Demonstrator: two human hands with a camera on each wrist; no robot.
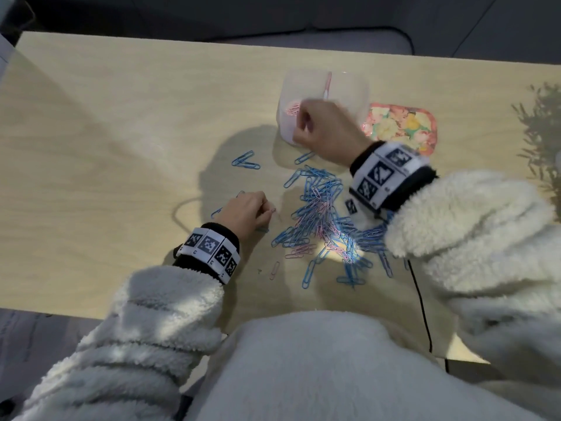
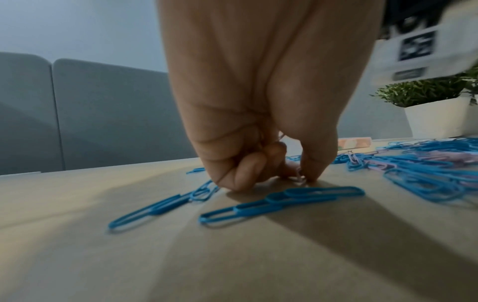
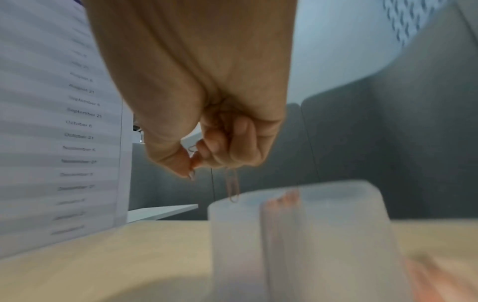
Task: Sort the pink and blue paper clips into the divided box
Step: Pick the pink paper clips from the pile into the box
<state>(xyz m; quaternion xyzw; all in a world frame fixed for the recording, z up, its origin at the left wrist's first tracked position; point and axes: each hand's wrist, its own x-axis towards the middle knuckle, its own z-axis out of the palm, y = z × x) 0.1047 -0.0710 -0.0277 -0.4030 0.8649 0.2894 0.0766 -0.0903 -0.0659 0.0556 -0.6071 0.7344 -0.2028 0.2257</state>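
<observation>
Right hand over the divided box with pink clips; left hand pinching another off the counter.

The right hand [image 1: 321, 126] hangs just above the near-left compartment of the divided box [image 1: 352, 86], its grip curled round pink clips; one pink paper clip [image 3: 232, 188] dangles long axis vertical, tip level with the rim, so the drop looks to be straight down on the left of the pink divider [image 1: 327, 84], where pink clips already lie. The box is translucent frosted plastic with rounded corners. The left hand [image 1: 246, 209], nearer the loose pile [image 1: 324, 214], presses fingertip and thumb on a small pale clip [image 2: 300, 177] lying on the matte wood-grain counter [image 1: 121, 123]. The clips are thin coated wire loops, mostly blue, the pinks tangled among them.
</observation>
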